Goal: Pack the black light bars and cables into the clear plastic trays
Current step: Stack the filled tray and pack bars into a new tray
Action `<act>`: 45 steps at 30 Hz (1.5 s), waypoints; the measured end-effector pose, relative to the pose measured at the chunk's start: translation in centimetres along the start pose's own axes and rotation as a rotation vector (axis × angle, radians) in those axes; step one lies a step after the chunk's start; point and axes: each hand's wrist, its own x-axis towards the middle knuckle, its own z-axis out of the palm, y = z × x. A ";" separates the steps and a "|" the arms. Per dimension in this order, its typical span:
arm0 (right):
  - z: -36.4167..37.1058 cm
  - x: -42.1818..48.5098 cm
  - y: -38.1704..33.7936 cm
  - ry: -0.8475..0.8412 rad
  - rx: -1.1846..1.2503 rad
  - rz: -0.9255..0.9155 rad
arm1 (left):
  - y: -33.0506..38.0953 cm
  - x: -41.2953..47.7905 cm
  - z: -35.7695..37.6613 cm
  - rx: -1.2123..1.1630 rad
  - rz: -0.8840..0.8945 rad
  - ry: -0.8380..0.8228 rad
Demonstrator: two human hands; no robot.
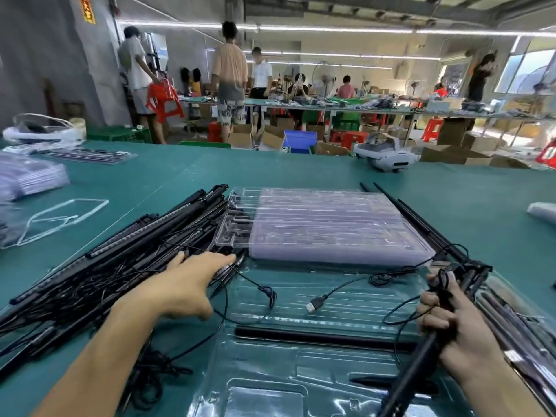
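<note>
While amid loose cables [314, 306] — left hand [183, 284] flat on bar pile [126, 245], right hand [454, 332] round one bar [415, 365].

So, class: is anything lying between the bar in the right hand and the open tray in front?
Yes. A loose cable with a USB plug lies across the far channels of the tray, and one bar already fills a slot nearer the person.

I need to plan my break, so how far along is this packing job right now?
Early. Done: one black bar lies seated in the open tray nearest you. In hand: the right grip holds another light bar, a USB cable lies loose over the tray, and the left grip reaches into the pile of bars. Left: that large pile and the stack of clear trays.
</note>
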 end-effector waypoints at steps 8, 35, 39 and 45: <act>-0.1 0.0 0.1 -0.029 0.006 0.011 | 7.0 1.7 4.6 -0.045 0.295 0.133; -0.1 -0.1 -0.1 -0.012 0.161 0.023 | -1.4 1.9 5.4 -0.338 -0.210 0.764; 0.7 -0.8 0.3 -0.059 0.181 0.030 | 3.1 0.1 3.5 -0.450 -0.005 0.988; 2.3 -2.6 0.8 -0.165 0.170 -0.014 | 11.9 -1.1 3.8 -0.243 0.353 0.205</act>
